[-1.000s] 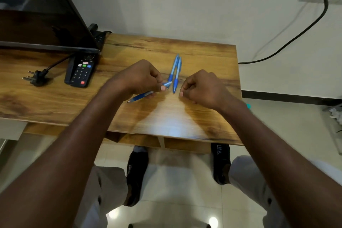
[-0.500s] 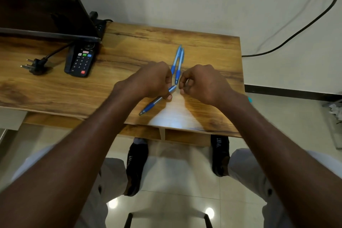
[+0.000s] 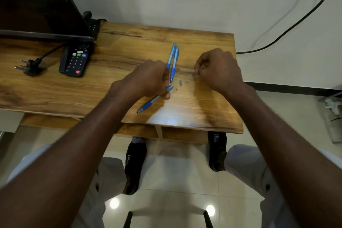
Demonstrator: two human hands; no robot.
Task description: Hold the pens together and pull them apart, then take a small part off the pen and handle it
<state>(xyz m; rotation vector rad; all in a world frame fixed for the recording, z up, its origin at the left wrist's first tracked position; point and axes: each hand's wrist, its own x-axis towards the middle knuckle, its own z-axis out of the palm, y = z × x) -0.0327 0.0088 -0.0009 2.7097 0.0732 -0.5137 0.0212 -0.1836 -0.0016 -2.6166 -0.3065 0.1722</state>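
Gripping: left hand (image 3: 149, 77) curled round the upper part of a blue plastic ballpoint pen (image 3: 148, 104), fingers clamped on the barrel, thumb pressed near its open end.
Pen position: slanted on the near middle of the wooden desk top (image 3: 129, 46), tip pointing near and left, open end pointing far and right.
Right hand (image 3: 219, 69): fingers bunched together, pinching a thin pale piece that is too small to tell; held right of the pen, well apart from the left hand.
Loose parts: small blue plastic cap piece (image 3: 180, 82) lying on the wood between the hands; tiny pale metal bit (image 3: 177, 88) just near of it, both just right of the pen's open end.
Spare pens: two whole blue ballpoint pens (image 3: 173, 60) side by side, touching, lying far of the left hand with tips toward the near side.
Far left: black remote control with coloured buttons (image 3: 76, 60) lying flat under the edge of a dark flat screen (image 3: 37, 5).
Left edge: black three-pin plug (image 3: 30, 66) with its lead, just left of the remote.
Right wall: black cable (image 3: 288, 30) hanging across pale paint.
Below the desk: two black socks on a glossy tiled floor (image 3: 177, 172).
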